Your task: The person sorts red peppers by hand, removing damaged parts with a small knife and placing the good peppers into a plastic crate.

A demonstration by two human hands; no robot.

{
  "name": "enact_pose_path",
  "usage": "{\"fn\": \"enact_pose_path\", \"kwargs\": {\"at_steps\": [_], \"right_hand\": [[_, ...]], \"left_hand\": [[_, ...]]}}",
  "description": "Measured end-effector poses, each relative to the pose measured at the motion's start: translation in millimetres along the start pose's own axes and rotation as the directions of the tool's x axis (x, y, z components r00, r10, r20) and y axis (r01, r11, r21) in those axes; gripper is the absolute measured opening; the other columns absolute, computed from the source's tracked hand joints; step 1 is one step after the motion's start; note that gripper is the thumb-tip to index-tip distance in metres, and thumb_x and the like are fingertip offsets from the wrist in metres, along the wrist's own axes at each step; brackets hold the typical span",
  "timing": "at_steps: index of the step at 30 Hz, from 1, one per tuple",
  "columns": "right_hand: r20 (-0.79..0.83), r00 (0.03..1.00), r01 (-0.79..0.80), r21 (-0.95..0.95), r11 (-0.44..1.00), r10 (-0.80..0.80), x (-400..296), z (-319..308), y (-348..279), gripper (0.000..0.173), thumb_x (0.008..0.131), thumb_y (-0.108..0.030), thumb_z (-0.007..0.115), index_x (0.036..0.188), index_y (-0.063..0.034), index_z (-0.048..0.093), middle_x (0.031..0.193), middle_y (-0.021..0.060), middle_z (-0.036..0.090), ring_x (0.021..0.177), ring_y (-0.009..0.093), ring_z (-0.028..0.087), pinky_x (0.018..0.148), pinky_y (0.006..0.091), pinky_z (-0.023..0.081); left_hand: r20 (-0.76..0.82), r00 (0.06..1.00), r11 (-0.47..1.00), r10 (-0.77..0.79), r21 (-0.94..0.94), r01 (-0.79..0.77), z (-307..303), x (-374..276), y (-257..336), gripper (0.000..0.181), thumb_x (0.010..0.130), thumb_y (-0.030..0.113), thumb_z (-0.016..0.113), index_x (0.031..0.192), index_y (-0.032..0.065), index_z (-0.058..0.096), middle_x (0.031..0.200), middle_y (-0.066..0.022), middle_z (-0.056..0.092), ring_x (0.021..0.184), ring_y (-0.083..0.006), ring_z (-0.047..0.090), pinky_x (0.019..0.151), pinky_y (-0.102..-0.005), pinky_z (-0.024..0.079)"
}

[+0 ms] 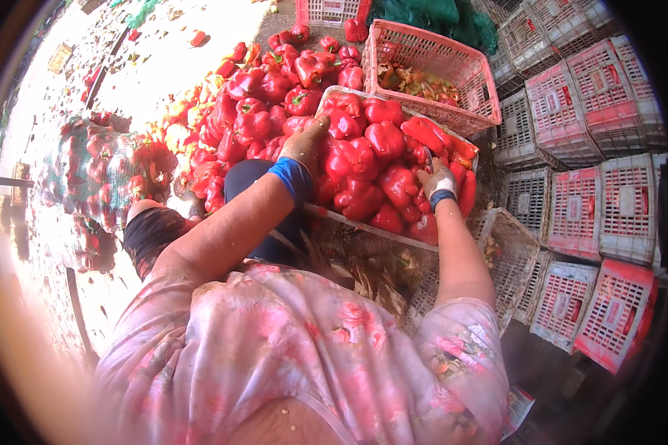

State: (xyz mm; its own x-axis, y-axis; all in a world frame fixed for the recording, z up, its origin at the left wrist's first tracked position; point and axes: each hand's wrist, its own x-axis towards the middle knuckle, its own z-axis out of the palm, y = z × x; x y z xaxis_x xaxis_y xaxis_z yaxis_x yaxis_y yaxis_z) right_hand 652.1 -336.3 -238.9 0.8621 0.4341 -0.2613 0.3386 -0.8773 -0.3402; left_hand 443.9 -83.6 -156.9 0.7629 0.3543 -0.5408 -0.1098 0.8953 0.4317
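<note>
A pale crate (370,229) before me is heaped with red bell peppers (386,139). My left hand (306,142), in a soiled glove with a blue cuff, lies over the crate's left edge, against the peppers. Its palm side is hidden, so I cannot tell whether it grips anything. On the right side of the heap is my right hand (438,181), gloved with a dark blue band at the wrist. A thin metal tool (428,156) shows at its fingers, among the peppers. Longer red peppers (425,133) lie just beyond that hand.
Loose peppers (250,122) are piled left of the crate. A pink crate (434,105) behind holds pepper scraps (417,83). Stacked crates (576,206) line the right side. A filled green mesh sack (97,172) stands left, and another crate (512,258) sits near my right arm.
</note>
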Motion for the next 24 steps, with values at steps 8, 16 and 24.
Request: {"fn": "enact_pose_path", "kwargs": {"at_steps": [8,16,24], "right_hand": [[-0.241,0.97,0.166,0.715,0.679,0.017,-110.3,-34.9,-58.6,0.058,0.083,-0.027,0.078,0.13,-0.0014,0.056,0.115,0.0131,0.067,0.097,0.017,0.064,0.085,0.0314,0.052],[-0.203,0.965,0.247,0.51,0.824,-0.164,-194.1,-4.1,-112.8,0.072,0.077,-0.028,0.081,0.134,0.002,0.05,0.126,0.0218,0.062,0.118,0.033,0.06,0.101,0.04,0.048],[-0.361,0.839,0.518,0.296,0.803,-0.408,-168.3,-68.9,-112.4,0.077,0.073,-0.024,0.085,0.136,0.0015,0.049,0.127,0.0204,0.061,0.118,0.029,0.06,0.101,0.0375,0.049]], "left_hand": [[-0.168,0.986,0.958,0.02,0.286,0.029,-11.2,-2.6,-17.6,0.055,0.091,0.04,0.065,0.133,0.0083,0.049,0.117,-0.0147,0.06,0.096,-0.0255,0.063,0.071,-0.0437,0.056],[-0.144,0.976,0.844,-0.162,0.493,0.213,13.0,-46.5,-69.1,0.051,0.096,0.044,0.056,0.13,0.0067,0.053,0.124,-0.0153,0.063,0.109,-0.0317,0.061,0.099,-0.05,0.045],[0.12,0.776,0.775,-0.62,-0.064,0.629,56.9,-30.3,-56.5,0.05,0.1,0.048,0.045,0.13,0.0095,0.056,0.132,-0.0101,0.062,0.125,-0.0319,0.055,0.114,-0.0471,0.034]]}}
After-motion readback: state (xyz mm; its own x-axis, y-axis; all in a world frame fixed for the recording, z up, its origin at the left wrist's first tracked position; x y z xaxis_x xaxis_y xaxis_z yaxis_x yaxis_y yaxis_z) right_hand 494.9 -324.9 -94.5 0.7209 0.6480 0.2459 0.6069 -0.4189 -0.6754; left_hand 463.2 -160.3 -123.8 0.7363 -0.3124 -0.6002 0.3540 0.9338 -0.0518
